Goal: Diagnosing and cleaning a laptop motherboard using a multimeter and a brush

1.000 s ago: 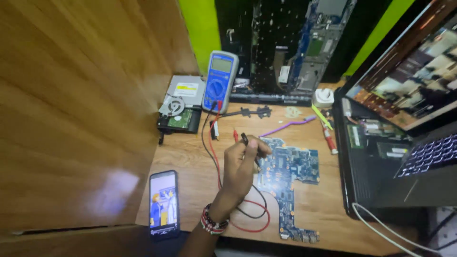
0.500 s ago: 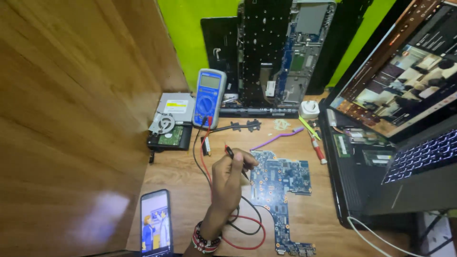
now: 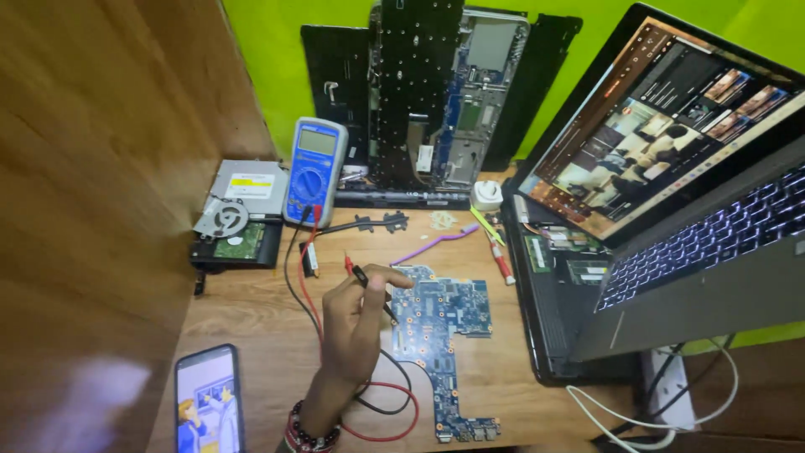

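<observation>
My left hand [image 3: 352,323] reaches up from the bottom edge, a beaded bracelet on its wrist. Its fingers are closed on two multimeter probes [image 3: 359,273], one red and one black, held together like a pen. The probe tips hang at the upper left edge of a blue laptop motherboard [image 3: 440,323] lying flat on the wooden desk [image 3: 251,310]. Red and black leads [image 3: 306,294] loop from the hand back to a blue multimeter [image 3: 314,172] propped at the back. My right hand is out of view.
A phone [image 3: 208,401] with a lit screen lies front left. An optical drive, fan and hard drive [image 3: 235,222] sit back left. Dismantled laptop shells and a keyboard [image 3: 419,92] lean on the green wall. An open laptop [image 3: 671,201] stands on the right, cables below it.
The view has tilted up and come closer, showing more of the wall and laptop. My left hand keeps the probes at the board's upper left edge, shifted only slightly.
</observation>
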